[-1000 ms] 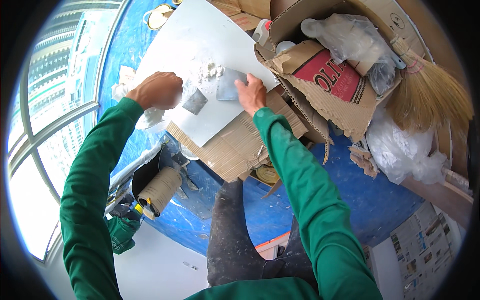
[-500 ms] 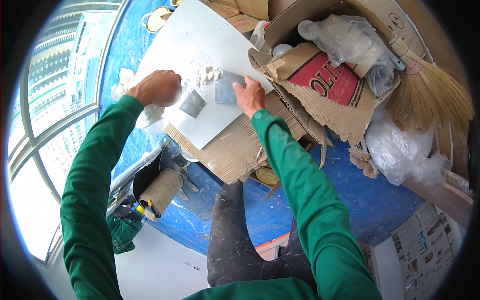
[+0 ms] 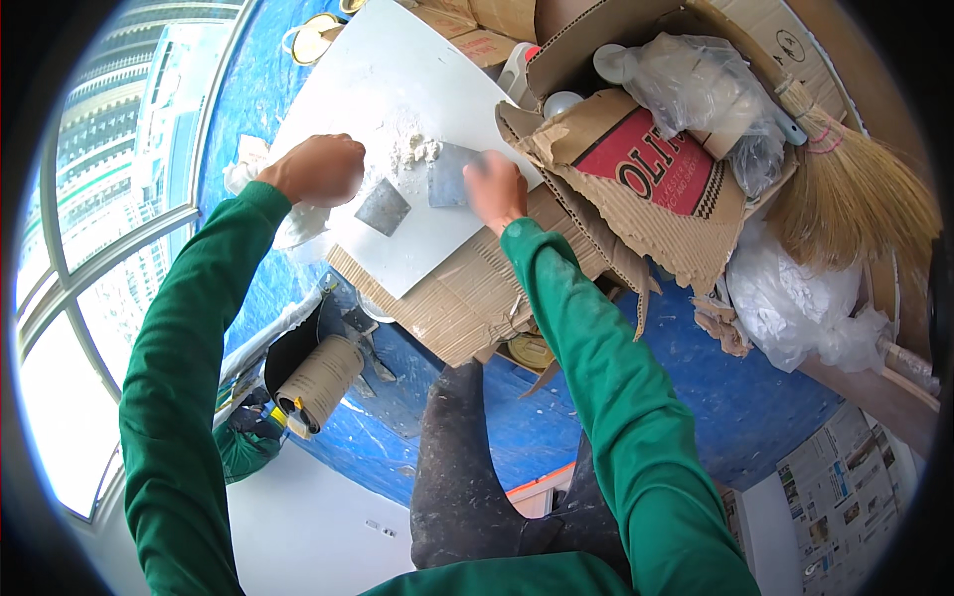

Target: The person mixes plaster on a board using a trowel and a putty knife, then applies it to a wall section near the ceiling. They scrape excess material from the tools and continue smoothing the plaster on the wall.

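My left hand (image 3: 320,171) is closed, its fingertips hidden and blurred, above the left part of a white board (image 3: 407,70), near a crumpled pale bag (image 3: 300,226); I cannot make out what it holds. My right hand (image 3: 497,189) is closed on a grey metal plate (image 3: 447,177) at the board's right. A small heap of white powder (image 3: 415,151) lies between my hands, touching or close to that plate. A smaller grey square plate (image 3: 383,207) lies flat on the board, below the powder.
Layered cardboard (image 3: 437,316) is under the board. At right are a torn carton (image 3: 706,238), plastic bags (image 3: 795,308) and a straw broom (image 3: 845,189). Round cans (image 3: 316,38) stand beyond. A cylindrical container (image 3: 323,377) is lower left on blue sheeting (image 3: 725,417). A window (image 3: 124,159) is at left.
My left hand has moved slightly up. My right hand has shifted slightly down and left, with the plate still under its fingers.
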The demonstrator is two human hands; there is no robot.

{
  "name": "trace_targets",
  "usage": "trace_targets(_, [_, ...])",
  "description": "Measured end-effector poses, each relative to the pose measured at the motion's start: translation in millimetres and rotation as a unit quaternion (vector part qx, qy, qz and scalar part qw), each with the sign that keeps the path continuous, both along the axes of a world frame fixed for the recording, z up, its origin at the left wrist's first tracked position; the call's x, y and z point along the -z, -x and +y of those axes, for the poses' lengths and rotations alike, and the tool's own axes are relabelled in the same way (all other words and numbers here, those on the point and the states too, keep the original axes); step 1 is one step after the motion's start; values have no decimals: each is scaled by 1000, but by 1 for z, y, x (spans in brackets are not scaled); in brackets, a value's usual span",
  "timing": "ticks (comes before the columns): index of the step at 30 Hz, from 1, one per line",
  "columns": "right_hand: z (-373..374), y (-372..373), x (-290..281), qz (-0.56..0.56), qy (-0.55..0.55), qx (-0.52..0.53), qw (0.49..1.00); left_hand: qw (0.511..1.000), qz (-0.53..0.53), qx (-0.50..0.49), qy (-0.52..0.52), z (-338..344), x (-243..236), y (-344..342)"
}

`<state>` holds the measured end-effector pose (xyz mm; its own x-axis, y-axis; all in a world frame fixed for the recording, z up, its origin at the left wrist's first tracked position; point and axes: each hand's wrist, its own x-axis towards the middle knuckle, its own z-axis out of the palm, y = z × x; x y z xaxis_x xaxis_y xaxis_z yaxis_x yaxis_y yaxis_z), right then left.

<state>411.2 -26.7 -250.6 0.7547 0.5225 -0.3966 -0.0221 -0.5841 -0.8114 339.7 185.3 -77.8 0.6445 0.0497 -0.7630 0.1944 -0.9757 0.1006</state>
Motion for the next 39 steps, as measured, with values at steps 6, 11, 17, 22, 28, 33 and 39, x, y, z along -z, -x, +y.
trace_targets(6, [0,2,2,7,3,0,1000,1000,-8,-5,3,1,0,0])
trace_targets(11, [0,2,5,-1,8,3,1000,1000,-19,-15,18,1,0,-3])
trace_targets(17, [0,3,4,-3,10,3,1000,1000,9,-18,3,2,4,-2])
trace_targets(22, [1,5,6,10,-1,10,1000,1000,-23,-8,9,5,3,3])
trace_targets(28, [-5,3,3,30,-50,39,998,996,-53,-68,1,-5,-39,22])
trace_targets(33, [-10,3,-20,14,-43,94,995,962,-209,-172,25,-32,-96,89])
trace_targets(39, [40,-8,-56,-5,-6,-29,1000,912,-247,-326,17,-95,-141,164])
